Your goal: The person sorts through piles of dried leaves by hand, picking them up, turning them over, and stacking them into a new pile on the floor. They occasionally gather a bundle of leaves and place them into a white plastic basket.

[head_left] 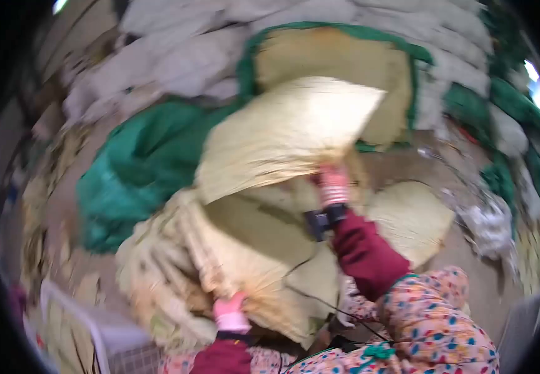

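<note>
My right hand [332,182], in a pink glove with white stripes at the wrist, is closed on the near edge of a pale yellow, wrinkled sheet [282,134]. The sheet is lifted, its broad face catching the light. In the lower middle, my left hand [231,311], also pink-gloved, grips the bunched edge of a second yellowish sheet [245,249], which spreads across in front of me. Crumpled cream cloth-like material [158,274] lies beside my left hand. A dark device [320,221] with a cable is strapped at my right wrist.
A green sack [151,162] lies left of the sheets. Behind stands a yellowish block edged in green [332,56], before stacked white sacks [195,56]. Another pale sheet [410,221] rests right, near clear plastic [488,224]. A white-framed basket [95,330] is lower left.
</note>
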